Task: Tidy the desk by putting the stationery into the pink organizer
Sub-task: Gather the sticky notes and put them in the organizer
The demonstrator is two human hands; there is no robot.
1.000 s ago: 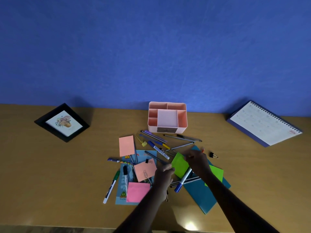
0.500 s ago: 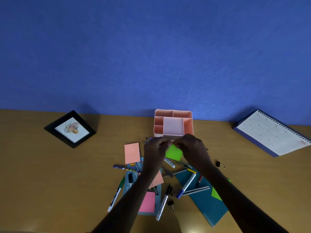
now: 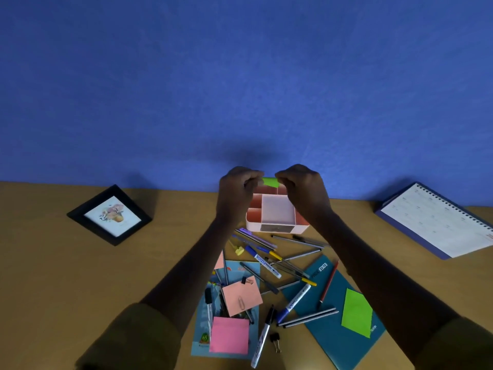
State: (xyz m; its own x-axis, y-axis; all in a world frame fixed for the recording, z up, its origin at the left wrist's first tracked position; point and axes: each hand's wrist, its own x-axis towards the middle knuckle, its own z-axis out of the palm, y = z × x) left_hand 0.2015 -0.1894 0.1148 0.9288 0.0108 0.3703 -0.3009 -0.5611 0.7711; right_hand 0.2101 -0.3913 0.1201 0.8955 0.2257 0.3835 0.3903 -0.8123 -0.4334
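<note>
A green sticky-note pad (image 3: 270, 181) is pinched at its two ends by my left hand (image 3: 236, 192) and my right hand (image 3: 304, 192), just above the back compartments of the pink organizer (image 3: 277, 213). The organizer stands at the back of the desk against the blue wall, its compartments showing nothing inside. In front of it lie several pens and markers (image 3: 266, 260), a salmon note pad (image 3: 241, 297) with a paper clip, a pink pad (image 3: 229, 335), a second green pad (image 3: 357, 312) on a teal notebook (image 3: 328, 332), and a black binder clip (image 3: 276, 340).
A black picture frame (image 3: 110, 214) lies at the left of the wooden desk. A spiral desk calendar (image 3: 442, 220) lies at the right. A light blue booklet (image 3: 205, 327) sits under the pads near the front edge.
Both hands lifted the green pad from the pile and carried it away from me, up over the back of the organizer. The camera view shifted slightly.
</note>
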